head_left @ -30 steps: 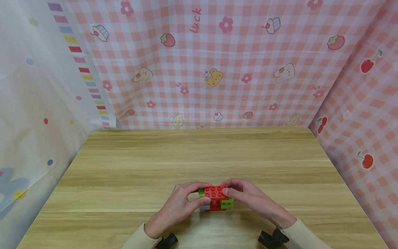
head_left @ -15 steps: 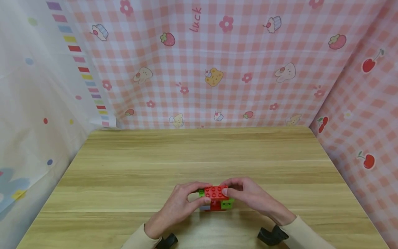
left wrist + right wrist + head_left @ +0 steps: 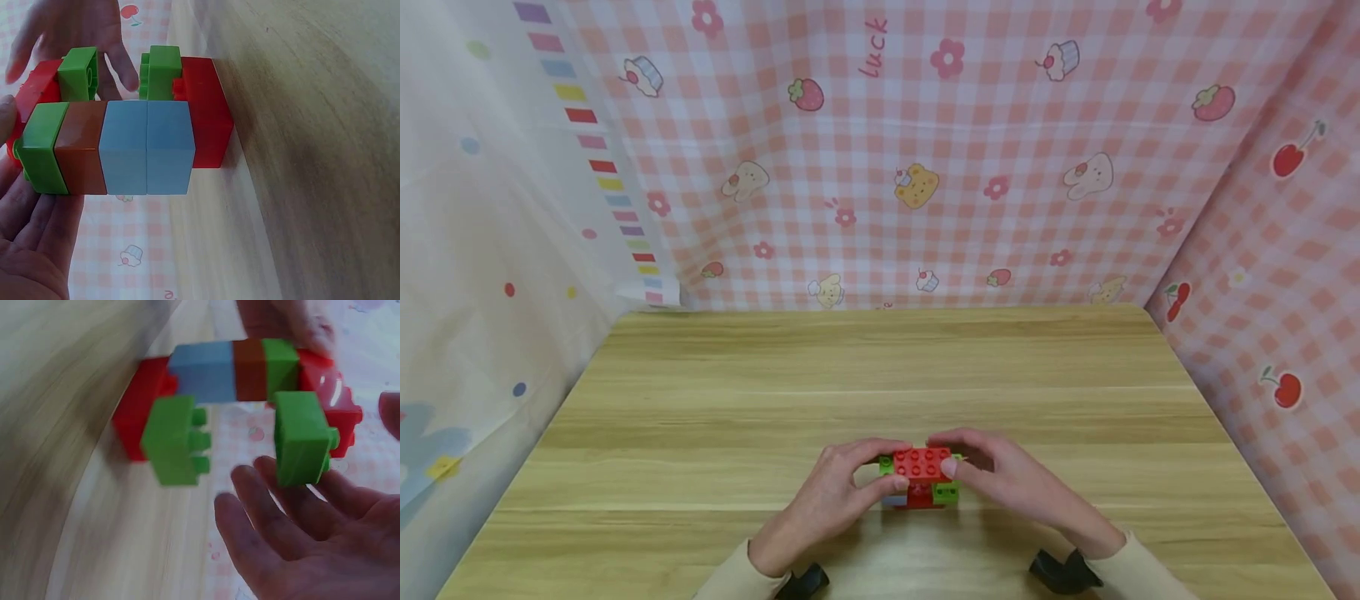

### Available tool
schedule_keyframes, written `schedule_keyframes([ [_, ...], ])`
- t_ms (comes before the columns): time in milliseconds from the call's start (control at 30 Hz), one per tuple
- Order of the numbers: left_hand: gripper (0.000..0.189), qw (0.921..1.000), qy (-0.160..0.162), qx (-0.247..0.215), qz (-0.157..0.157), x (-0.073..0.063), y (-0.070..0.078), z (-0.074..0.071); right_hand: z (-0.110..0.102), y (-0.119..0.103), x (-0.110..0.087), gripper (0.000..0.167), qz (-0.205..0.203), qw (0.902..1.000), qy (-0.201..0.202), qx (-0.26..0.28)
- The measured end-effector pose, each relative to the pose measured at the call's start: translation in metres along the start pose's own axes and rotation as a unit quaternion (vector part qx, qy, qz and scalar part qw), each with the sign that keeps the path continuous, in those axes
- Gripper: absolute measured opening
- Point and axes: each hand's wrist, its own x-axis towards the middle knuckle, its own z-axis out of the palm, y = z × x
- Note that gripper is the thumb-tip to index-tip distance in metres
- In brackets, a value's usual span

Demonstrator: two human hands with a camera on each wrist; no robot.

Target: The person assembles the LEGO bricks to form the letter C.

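Observation:
A toy building-brick structure (image 3: 920, 500) stands on the table in front of me, a red eight-stud brick (image 3: 917, 463) across its top. My left hand (image 3: 838, 487) grips the left end of that red brick, thumb in front, fingers behind. Beneath it, a column of a green brick, a brown brick (image 3: 81, 148) and two blue bricks (image 3: 147, 148) rises from a red base brick (image 3: 207, 112). On the other side, an upper green brick (image 3: 303, 437) hangs over a lower green brick (image 3: 172, 440), with a gap between. My right hand (image 3: 1011, 479) has loose fingers behind the right end, thumb close to the red brick.
The wooden table (image 3: 880, 367) stretches back to a pink checked cloth (image 3: 880, 167). A white dotted cloth (image 3: 490, 250) hangs at the left, and cherry-print cloth (image 3: 1285, 292) at the right. Black wrist mounts (image 3: 1063, 573) sit by both sleeves.
My right thumb has shifted slightly right, from the red brick's top corner toward its edge, and the right hand has loosened. My left hand and the structure keep their places.

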Motion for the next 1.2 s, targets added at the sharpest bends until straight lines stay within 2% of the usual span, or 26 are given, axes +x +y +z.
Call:
schedule_keyframes([
  [133, 0.038, 0.9999, -0.003, 0.008, -0.011, -0.001, -0.002, 0.001, 0.003, 0.004, -0.005, 0.049, -0.012, 0.9974, 0.035, -0.062],
  [267, 0.040, 0.9998, -0.005, 0.012, -0.018, -0.003, -0.003, 0.001, 0.004, 0.007, -0.011, 0.055, -0.023, 0.9884, 0.071, -0.132],
  [500, 0.051, 0.9997, -0.018, 0.011, -0.009, -0.006, -0.002, -0.001, 0.005, 0.011, -0.016, 0.052, -0.112, 0.9636, 0.120, -0.211],
  [567, 0.053, 0.9996, -0.025, 0.011, -0.005, -0.007, -0.002, -0.001, 0.004, 0.011, -0.017, 0.049, -0.123, 0.9602, 0.125, -0.218],
  [700, 0.062, 0.9992, -0.033, 0.022, 0.005, -0.010, -0.004, -0.001, 0.004, 0.012, -0.018, 0.043, -0.122, 0.9605, 0.121, -0.218],
  [833, 0.071, 0.9990, -0.028, 0.032, 0.010, -0.013, -0.008, -0.001, 0.004, 0.012, -0.017, 0.039, -0.117, 0.9610, 0.118, -0.221],
  [1000, 0.068, 0.9995, -0.021, -0.001, -0.024, -0.016, -0.012, -0.002, 0.004, 0.012, -0.016, 0.034, -0.109, 0.9644, 0.116, -0.211],
  [1200, 0.059, 0.9961, -0.007, -0.049, -0.073, -0.014, -0.013, -0.002, 0.003, 0.010, -0.010, 0.029, -0.101, 0.9698, 0.113, -0.192],
])
